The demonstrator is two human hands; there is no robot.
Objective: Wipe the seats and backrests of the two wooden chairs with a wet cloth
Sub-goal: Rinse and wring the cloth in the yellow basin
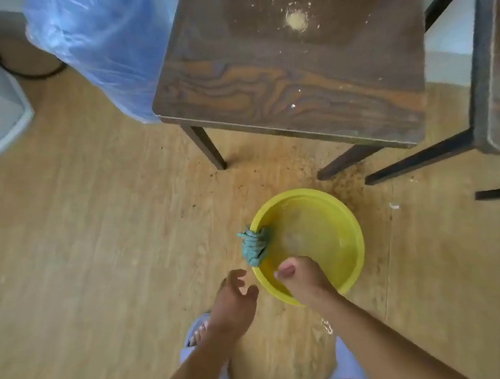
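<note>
Still at the fetching step, by the look of it: no wiping begun, crumbs and a pale powdery spot lying on the near chair seat [288,63] well beyond both hands. Twisted teal cloth [254,245] draped over the rim of the yellow basin [354,240] on the floor, just ahead of the hands, between them. Left hand [236,300] released, fingers spread, holding nothing, just beside the basin. Right hand [301,276] curled over the near rim; grasping anything or not, cannot tell. Second chair [498,58] far right. Next, probably: take the cloth, wring it, rise to the seat.
</note>
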